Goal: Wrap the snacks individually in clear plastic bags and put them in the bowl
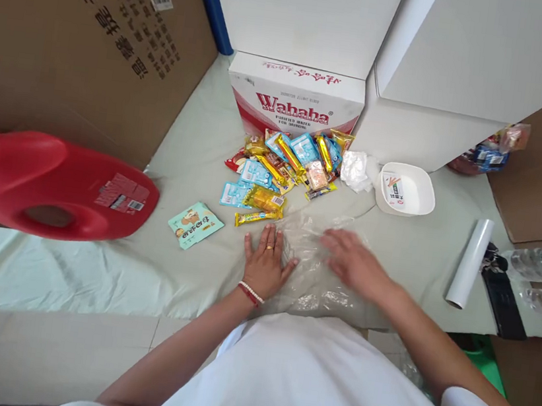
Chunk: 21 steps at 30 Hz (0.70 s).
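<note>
A sheet of clear plastic [310,268], perhaps a bag, lies wrinkled on the cloth in front of me. My left hand [264,265] rests flat on its left side, fingers spread and holding nothing. Over the right part of the plastic, my right hand [350,260] is smeared by motion, so its fingers do not show clearly. Just beyond my left fingertips is a pile of wrapped snacks [289,159], with yellow, blue and red packets. A mint-green packet [195,225] lies apart on the left.
A Wahaha carton [297,103] stands behind the snacks. To its right are crumpled white plastic [355,171] and a white tub [419,196]. A red jug [77,194] is at left. At right lie a white roll [470,262], a black case [502,303] and clear bottles [527,263].
</note>
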Each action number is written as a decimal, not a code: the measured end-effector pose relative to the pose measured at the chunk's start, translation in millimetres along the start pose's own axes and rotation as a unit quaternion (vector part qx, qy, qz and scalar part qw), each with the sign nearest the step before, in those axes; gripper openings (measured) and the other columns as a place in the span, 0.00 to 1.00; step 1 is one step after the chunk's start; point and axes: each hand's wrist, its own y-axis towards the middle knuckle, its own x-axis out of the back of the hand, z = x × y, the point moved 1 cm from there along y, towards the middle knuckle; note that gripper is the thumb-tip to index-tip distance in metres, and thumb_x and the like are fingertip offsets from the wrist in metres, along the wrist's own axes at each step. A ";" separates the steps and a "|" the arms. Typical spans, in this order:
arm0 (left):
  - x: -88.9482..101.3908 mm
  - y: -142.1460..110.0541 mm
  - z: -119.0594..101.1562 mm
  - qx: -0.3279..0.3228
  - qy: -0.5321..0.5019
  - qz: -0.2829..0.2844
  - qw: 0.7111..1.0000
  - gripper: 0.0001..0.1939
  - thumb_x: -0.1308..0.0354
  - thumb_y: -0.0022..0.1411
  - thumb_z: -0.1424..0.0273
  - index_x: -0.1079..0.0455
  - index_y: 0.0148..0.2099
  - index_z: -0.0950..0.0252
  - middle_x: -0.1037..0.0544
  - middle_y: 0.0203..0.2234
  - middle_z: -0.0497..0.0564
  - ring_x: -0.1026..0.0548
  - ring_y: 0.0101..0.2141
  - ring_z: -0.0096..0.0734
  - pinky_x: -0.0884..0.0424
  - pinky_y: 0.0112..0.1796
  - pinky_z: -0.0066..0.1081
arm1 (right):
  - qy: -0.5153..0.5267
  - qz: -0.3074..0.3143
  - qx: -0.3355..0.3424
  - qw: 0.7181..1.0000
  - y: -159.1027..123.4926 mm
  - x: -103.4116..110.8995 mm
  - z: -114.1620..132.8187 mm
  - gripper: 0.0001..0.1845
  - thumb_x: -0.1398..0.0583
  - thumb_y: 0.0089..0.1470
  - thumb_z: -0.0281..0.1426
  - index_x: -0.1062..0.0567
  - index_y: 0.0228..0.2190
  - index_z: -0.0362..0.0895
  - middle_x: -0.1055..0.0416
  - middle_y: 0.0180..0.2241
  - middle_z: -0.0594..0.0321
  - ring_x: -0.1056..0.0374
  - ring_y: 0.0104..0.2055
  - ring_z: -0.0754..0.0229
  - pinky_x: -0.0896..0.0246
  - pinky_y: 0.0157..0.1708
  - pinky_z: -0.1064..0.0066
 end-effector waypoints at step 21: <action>3.0 -7.7 21.0 -0.026 0.002 0.020 0.999 0.41 0.57 0.70 0.45 0.50 0.75 0.64 0.52 0.74 0.59 0.52 0.73 0.49 0.71 0.68 0.62 | -0.080 -0.089 -0.311 0.943 176.7 -10.6 -29.4 0.30 0.38 0.59 0.48 0.29 0.55 0.41 0.28 0.51 0.45 0.30 0.51 0.43 0.34 0.44 0.60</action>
